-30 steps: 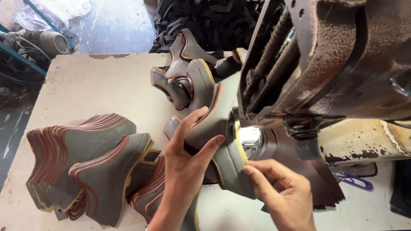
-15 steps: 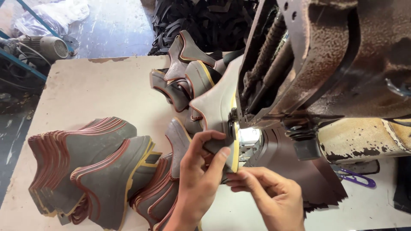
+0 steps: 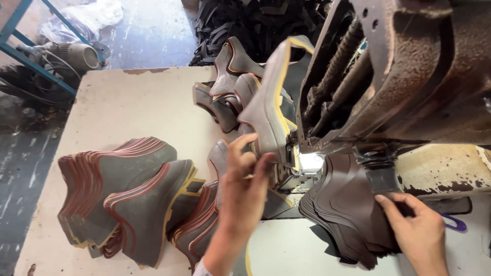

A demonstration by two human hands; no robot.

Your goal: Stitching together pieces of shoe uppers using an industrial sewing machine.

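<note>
While the view looks down over a pale, worn worktable, the person's two bare hands sit closest to the camera at the bottom edge. Their left hand rises from the lower middle, fingers curled and pinching the near end of a grey leather shoe-upper piece with a yellow edge, which tilts up and away from the table and meets the lit needle area of a heavy, rust-brown industrial sewing machine. Their right hand lies at the lower right, fingers stretched out flat and close together, resting on a fanned stack of dark brown leather pieces just beneath the machine's arm. Just right of that hand, a purple scissor handle peeks out on the table.

Left of the left hand, a spread pile of grey shoe-upper pieces with red and yellow edges lies near the table's front edge, with more of the same tucked under the wrist. Farther back, in the middle of the table, a small heap of finished grey pieces sits just beside the machine.

Beyond the far edge of the table, a mound of black leather scraps covers the floor. At the far left stand a blue metal frame and a grey electric motor on wet concrete.
</note>
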